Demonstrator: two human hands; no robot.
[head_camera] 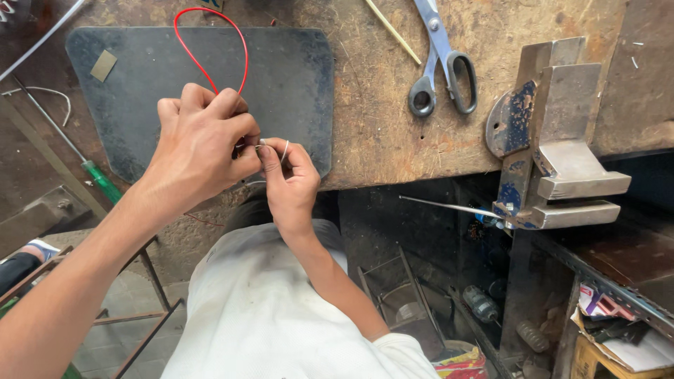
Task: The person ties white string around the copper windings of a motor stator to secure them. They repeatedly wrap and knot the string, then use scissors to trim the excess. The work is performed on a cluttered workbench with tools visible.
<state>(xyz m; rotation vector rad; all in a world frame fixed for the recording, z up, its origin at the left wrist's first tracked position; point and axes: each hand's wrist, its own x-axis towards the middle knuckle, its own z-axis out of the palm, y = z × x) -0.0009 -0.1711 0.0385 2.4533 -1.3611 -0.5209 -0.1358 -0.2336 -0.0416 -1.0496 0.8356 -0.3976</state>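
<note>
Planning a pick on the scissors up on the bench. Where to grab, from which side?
Grip the scissors at the neck just below the pivot, above the two grey handle loops, probably coming straight down from above. They lie flat on the wooden bench, handles toward the person, blades running off the top edge. A thin stick lies close to the left; the vise stands to the right.

red wire (210,42) end: hidden by hands | scissors (439,63) tips: cut off
</note>
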